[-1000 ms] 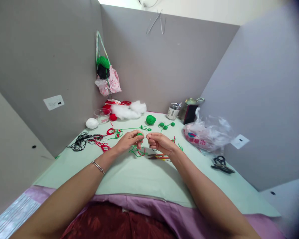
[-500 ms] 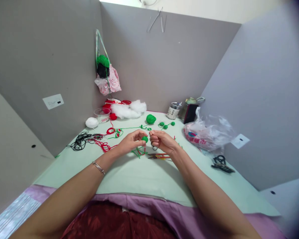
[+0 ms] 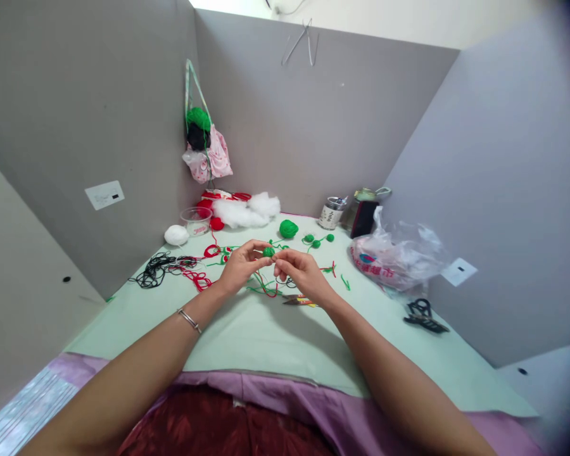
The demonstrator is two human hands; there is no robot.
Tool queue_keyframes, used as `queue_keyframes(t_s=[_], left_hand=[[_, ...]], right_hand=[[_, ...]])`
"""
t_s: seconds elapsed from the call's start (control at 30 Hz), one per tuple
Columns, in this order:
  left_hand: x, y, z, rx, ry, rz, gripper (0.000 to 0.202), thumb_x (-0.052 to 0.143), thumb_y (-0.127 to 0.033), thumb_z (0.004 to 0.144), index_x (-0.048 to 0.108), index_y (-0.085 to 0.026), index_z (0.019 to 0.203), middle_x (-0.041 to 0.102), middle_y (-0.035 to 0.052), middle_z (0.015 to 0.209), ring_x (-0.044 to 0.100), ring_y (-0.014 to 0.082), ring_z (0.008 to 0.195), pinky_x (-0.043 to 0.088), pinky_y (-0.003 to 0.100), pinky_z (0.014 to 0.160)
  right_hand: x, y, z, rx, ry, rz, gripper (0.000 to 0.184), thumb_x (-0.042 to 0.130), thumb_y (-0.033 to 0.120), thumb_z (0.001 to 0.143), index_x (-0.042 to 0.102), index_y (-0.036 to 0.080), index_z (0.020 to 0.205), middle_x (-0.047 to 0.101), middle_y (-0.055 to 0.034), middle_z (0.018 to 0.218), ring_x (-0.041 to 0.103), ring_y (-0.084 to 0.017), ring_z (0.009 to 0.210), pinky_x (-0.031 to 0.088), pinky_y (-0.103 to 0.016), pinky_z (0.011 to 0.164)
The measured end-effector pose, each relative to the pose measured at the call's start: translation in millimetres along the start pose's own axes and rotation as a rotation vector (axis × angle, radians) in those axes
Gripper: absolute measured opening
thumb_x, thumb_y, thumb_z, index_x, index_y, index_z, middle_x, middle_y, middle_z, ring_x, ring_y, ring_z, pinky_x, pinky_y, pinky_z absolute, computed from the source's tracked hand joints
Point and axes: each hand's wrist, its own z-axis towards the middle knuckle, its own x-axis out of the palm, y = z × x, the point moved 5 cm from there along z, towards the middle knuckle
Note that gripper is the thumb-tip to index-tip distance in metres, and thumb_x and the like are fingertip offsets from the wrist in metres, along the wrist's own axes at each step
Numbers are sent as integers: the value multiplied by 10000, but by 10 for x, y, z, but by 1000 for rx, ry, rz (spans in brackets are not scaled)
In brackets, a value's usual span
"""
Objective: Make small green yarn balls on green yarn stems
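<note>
A small green yarn ball [image 3: 268,251] is held above the pale green table [image 3: 266,335], pinched between the fingertips of both hands. My left hand [image 3: 240,266] grips it from the left, my right hand [image 3: 300,272] from the right. Loose green and red yarn strands [image 3: 263,288] lie on the table just under the hands. Small snips with a red and yellow handle [image 3: 300,300] lie below my right hand, partly hidden by it. A silver bangle [image 3: 188,318] sits on my left wrist.
Tangled black yarn [image 3: 152,268], red yarn [image 3: 196,277], a white ball [image 3: 175,235], a clear cup [image 3: 196,220], white stuffing [image 3: 244,211], a green yarn ball [image 3: 287,228], a tin [image 3: 330,213], a plastic bag [image 3: 394,253] and black clips [image 3: 422,315] lie about. Grey partitions enclose three sides.
Both hands have lifted slightly and moved closer together; the small green ball now shows between the fingertips of both hands, higher than half a second ago.
</note>
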Motion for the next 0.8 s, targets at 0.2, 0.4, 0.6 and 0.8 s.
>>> queue_keyframes(t_s=[0.2, 0.4, 0.6, 0.8], left_hand=[[-74, 19, 42, -68, -70, -149, 395, 793, -327, 663, 610, -158, 971, 662, 8, 794, 643, 145, 697, 510, 304, 725], [-65, -22, 37, -80, -78, -151, 357, 811, -285, 625, 634, -156, 907, 667, 7, 752, 637, 149, 719, 504, 295, 724], [-79, -9, 32, -46, -87, -144, 362, 798, -266, 645, 663, -172, 968, 659, 2, 809, 617, 128, 748, 491, 266, 725], [-75, -20, 32, -52, -90, -145, 342, 813, -254, 622, 669, -164, 918, 669, 4, 783, 621, 134, 743, 491, 269, 718]], right_hand=[[39, -113, -18, -70, -69, -154, 214, 582, 342, 848, 711, 176, 889, 644, -53, 888, 534, -117, 669, 439, -240, 593], [46, -112, -28, 6, -105, -105, 245, 586, 357, 839, 716, 167, 923, 570, 1, 660, 441, -90, 524, 369, -220, 495], [28, -150, -17, 67, -130, -110, 244, 582, 357, 826, 699, 154, 895, 544, 19, 579, 397, -81, 478, 317, -213, 464], [28, -154, -15, 72, -128, -134, 224, 579, 350, 823, 691, 158, 852, 542, 20, 577, 401, -79, 480, 309, -210, 461]])
